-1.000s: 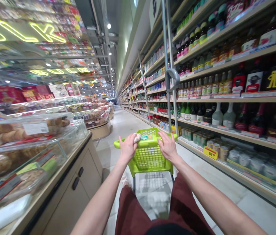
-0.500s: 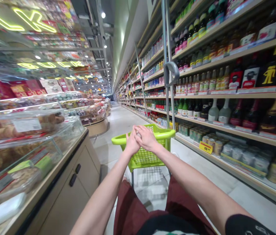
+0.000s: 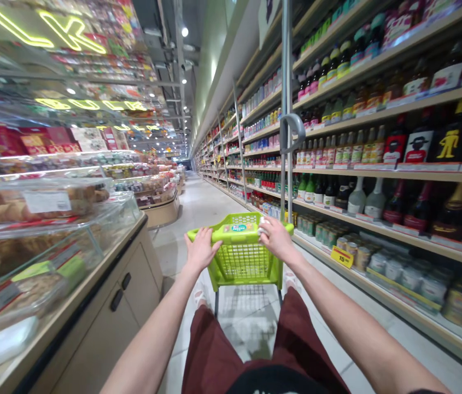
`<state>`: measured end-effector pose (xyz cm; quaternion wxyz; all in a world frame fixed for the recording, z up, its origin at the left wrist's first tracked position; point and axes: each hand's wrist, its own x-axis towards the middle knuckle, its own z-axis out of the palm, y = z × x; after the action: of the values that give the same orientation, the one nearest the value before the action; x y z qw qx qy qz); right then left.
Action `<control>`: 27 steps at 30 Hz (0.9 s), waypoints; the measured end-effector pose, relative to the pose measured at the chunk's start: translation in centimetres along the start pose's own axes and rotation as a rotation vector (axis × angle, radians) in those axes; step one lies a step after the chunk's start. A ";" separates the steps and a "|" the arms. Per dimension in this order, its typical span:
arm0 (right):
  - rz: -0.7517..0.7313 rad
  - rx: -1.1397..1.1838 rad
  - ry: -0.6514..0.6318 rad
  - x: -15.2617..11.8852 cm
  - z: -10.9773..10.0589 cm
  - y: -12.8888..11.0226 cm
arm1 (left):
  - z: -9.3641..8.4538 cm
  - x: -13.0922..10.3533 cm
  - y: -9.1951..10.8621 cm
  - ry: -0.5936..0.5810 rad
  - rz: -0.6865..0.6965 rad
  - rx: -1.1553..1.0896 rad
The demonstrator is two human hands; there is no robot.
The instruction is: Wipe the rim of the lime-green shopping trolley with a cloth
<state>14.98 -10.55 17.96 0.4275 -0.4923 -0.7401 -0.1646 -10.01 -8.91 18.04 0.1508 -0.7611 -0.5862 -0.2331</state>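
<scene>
A lime-green shopping cart [image 3: 244, 264] stands right in front of me, its handle bar [image 3: 239, 236] towards me with a coloured label at its middle. My left hand [image 3: 203, 247] grips the bar's left end, fingers laid over it and thumb out to the side. At the right end is my right hand [image 3: 276, 239], closed on a small crumpled white tissue [image 3: 262, 223] against the bar. The cart's lattice shows through, but the inside of the basket is mostly hidden behind the handle side.
Drink shelves [image 3: 378, 169] run along the right, with a metal post [image 3: 286, 109] near the cart. On the left stands a glass-topped food counter [image 3: 116, 219] over a wooden cabinet [image 3: 128, 306]. The tiled aisle [image 3: 198, 191] stretches ahead between them.
My hands were clasped together over the middle of the handle. They have parted, the left to the bar's left end and the right to its right end, uncovering the label.
</scene>
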 end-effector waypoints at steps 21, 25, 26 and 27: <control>0.150 -0.030 0.105 -1.4 -2.6 5.4 | -0.1 -0.2 0.1 0.019 0.003 -0.016; 0.170 0.022 0.200 -1.7 -1.3 3.8 | 0.2 -0.2 0.2 0.040 0.005 -0.001; 0.132 0.048 0.203 -1.6 -0.6 2.6 | 0.3 -0.2 0.2 0.044 0.006 0.005; 0.080 0.075 0.189 -1.5 0.1 1.2 | 0.3 -0.3 0.2 0.048 0.008 0.012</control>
<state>16.25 -10.84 16.47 0.5196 -0.4876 -0.6818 -0.1654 -9.77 -9.02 17.65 0.1701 -0.7568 -0.5807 -0.2471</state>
